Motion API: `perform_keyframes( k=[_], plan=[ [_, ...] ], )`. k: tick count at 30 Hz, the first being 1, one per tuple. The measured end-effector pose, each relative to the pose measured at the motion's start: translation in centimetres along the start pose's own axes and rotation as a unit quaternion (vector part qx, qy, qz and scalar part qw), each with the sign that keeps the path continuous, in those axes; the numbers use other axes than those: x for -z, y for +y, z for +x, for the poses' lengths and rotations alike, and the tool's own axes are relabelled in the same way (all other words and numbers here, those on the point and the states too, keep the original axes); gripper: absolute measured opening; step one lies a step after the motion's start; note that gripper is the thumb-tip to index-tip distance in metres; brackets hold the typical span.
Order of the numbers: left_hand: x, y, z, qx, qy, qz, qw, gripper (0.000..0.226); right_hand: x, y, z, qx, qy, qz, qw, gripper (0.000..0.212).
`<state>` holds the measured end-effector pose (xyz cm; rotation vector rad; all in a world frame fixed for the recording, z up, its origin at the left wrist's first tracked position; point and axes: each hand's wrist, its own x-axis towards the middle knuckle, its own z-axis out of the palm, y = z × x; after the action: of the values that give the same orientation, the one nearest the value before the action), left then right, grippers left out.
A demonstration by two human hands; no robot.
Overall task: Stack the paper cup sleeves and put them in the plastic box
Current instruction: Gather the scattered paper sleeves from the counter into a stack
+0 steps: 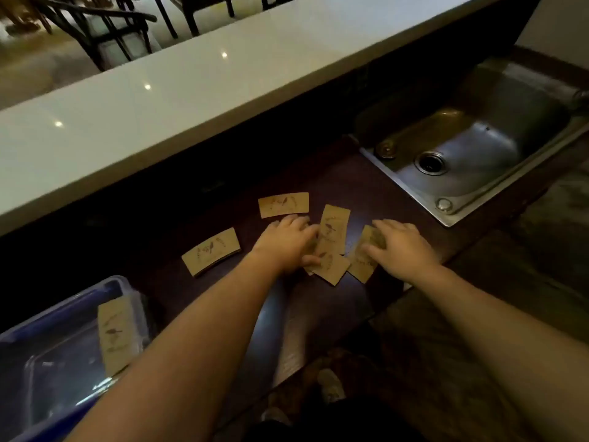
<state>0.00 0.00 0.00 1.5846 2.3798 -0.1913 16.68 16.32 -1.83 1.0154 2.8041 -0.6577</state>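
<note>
At the lower left corner, a clear plastic box [63, 355] with a blue rim sits on the dark desk [334, 183], and one brown paper sleeve [114, 333] already leans inside it against its right wall, partly cut off by the left forearm. Further right and up, a flattened sleeve [211, 251] lies alone on the desk, tilted, printed with a small dark bird and curved lettering. Beyond it another lone sleeve [283, 204] lies nearly level, its lower edge just beside the left hand [288, 242]. That hand rests palm down, its fingers [310, 232] spread flat and its thumb pressing the edge of a loose overlapping pile of sleeves [330, 250]; it presses rather than grips. One sleeve in the pile stands lengthwise away from the person, others fan out under it towards the near edge. Just right, the right hand [400, 247] lies flat with its fingers extended over a tilted sleeve [363, 260], covering its upper end, not closed round it. All sleeves are the same tan card, curved at the long edges. A steel sink [478, 148] is set into the desk at the far right, well apart from the sleeves. A pale raised counter [159, 100] runs along the back, with dark chairs [105, 27] behind it.
</note>
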Motion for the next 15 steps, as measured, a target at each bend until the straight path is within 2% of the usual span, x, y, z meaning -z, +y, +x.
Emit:
perform_keyframes(
  k=[2,4,7,15],
  plan=[
    [-0.5,0.7,0.6,-0.014,-0.067,-0.001,0.998,0.077,-0.4,0.1,0.3,-0.039,-0.035,-0.007,0.999,0.088],
    [-1.3,1.1,0.8,-0.019,-0.097,0.005,0.995,0.076,-1.0,0.1,0.2,-0.075,-0.074,-0.016,0.994,0.102],
    [-1.9,1.4,1.1,-0.019,-0.081,0.022,0.996,0.077,-1.6,0.2,0.4,-0.085,-0.071,-0.047,0.993,0.110],
    [-2.2,1.3,1.4,0.008,-0.025,0.022,0.999,0.074,-1.7,0.5,1.3,-0.083,-0.066,-0.063,0.992,0.116]
  ],
)
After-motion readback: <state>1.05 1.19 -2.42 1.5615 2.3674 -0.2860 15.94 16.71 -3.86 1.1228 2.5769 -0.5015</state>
